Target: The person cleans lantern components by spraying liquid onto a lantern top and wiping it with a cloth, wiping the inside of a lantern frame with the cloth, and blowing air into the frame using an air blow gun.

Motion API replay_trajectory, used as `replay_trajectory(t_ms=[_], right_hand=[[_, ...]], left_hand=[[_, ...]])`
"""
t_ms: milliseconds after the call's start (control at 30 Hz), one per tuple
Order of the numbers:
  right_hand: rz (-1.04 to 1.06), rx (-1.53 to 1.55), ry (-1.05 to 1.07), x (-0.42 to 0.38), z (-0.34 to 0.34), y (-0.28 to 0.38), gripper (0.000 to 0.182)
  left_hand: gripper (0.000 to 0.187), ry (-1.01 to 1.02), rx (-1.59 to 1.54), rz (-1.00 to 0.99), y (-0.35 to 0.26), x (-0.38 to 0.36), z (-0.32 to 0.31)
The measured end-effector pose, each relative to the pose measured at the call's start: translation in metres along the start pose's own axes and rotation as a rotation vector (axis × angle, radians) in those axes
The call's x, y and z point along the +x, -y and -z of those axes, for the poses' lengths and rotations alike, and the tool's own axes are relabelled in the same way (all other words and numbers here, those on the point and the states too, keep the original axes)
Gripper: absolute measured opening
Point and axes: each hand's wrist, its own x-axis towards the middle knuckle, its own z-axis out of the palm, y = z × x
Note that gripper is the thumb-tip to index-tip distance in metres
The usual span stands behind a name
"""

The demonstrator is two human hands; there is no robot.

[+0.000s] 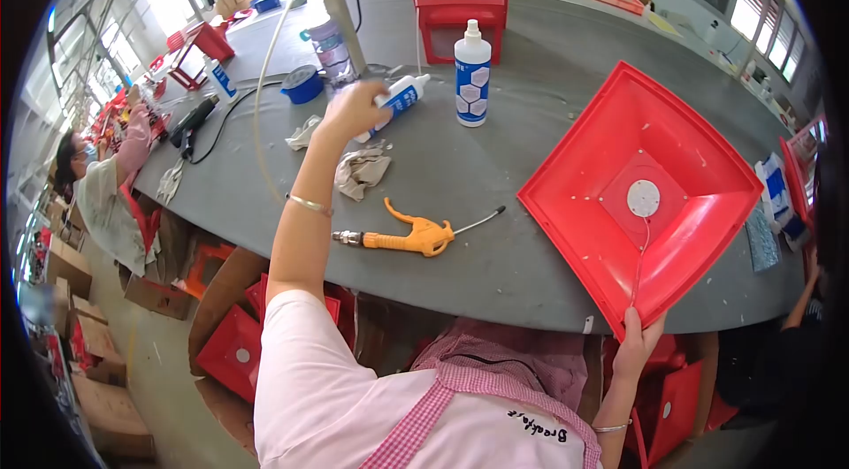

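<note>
fingers of the right hand [638, 343] clamped on the near corner of the red square shell [588, 177], over the table [504, 160] – left hand [350, 112] at the slanted bottle [403, 101], its grip unclear.

My left hand [354, 111] is at a tilted blue-labelled bottle [404, 99], while my right hand [638, 343] grips a corner of the red shell [659, 266]. Between my arms, an orange air gun [411, 237] lies on the grey bench [486, 283].
</note>
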Motion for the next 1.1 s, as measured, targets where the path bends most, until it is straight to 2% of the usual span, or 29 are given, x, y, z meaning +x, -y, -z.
replay_trajectory(t_ms=[33,100,200,267,333,400,433,500,567,633,733,800,933,1000,1067,1100], right_hand=[[-0.009,0.022,-0.009,0.0,-0.001,0.001,0.057],[-0.025,0.061,-0.036,-0.001,-0.002,0.002,0.057],[-0.014,0.019,0.002,0.002,0.001,-0.006,0.058],[-0.018,-0.021,-0.02,-0.003,0.004,-0.004,0.058],[-0.028,-0.019,0.001,0.0,-0.002,0.005,0.058],[-0.006,-0.011,-0.026,0.001,-0.006,0.007,0.057],[0.023,0.011,-0.005,0.001,-0.006,0.009,0.056],[0.0,-0.003,-0.016,0.0,-0.009,0.019,0.058],[-0.015,-0.002,-0.009,-0.002,-0.012,0.024,0.059],[-0.041,0.032,0.019,-0.003,-0.015,0.026,0.06],[-0.062,0.038,0.041,-0.007,-0.013,0.029,0.061],[-0.078,0.028,0.084,-0.006,-0.01,0.03,0.06],[0.025,-0.015,0.028,-0.006,-0.013,0.022,0.051],[0.026,-0.027,0.036,-0.001,-0.01,0.015,0.051],[0.04,-0.047,0.049,-0.001,-0.011,0.006,0.051],[0.038,-0.04,0.052,-0.002,-0.011,0.003,0.051]], left_hand=[[0.046,0.15,0.095,0.072,0.003,-0.016,0.003],[0.047,0.216,0.256,0.113,0.009,-0.045,0.0],[0.043,0.278,0.255,0.13,0.021,-0.07,-0.012],[0.042,0.227,0.265,0.098,0.05,-0.068,-0.037],[0.043,0.179,0.261,0.042,0.048,-0.06,-0.045],[0.037,0.151,-0.051,0.034,0.012,-0.052,-0.028],[0.037,0.175,-0.06,-0.001,-0.017,-0.049,-0.022],[0.036,0.271,-0.809,-0.184,-0.08,-0.05,-0.02],[0.037,0.297,-0.944,-0.394,-0.134,-0.045,-0.041],[0.034,0.291,-0.977,-0.446,-0.185,-0.038,-0.081],[0.036,0.312,-1.011,-0.41,-0.237,-0.041,-0.137],[0.032,-0.014,-0.398,-0.654,-0.25,-0.047,-0.16],[0.028,0.026,-0.375,-0.822,-0.246,-0.082,-0.171],[0.023,0.156,-0.509,-0.806,-0.251,-0.11,-0.155],[0.023,0.183,-0.595,-0.98,-0.264,-0.149,-0.16],[0.023,0.184,-0.589,-0.977,-0.267,-0.152,-0.163]])
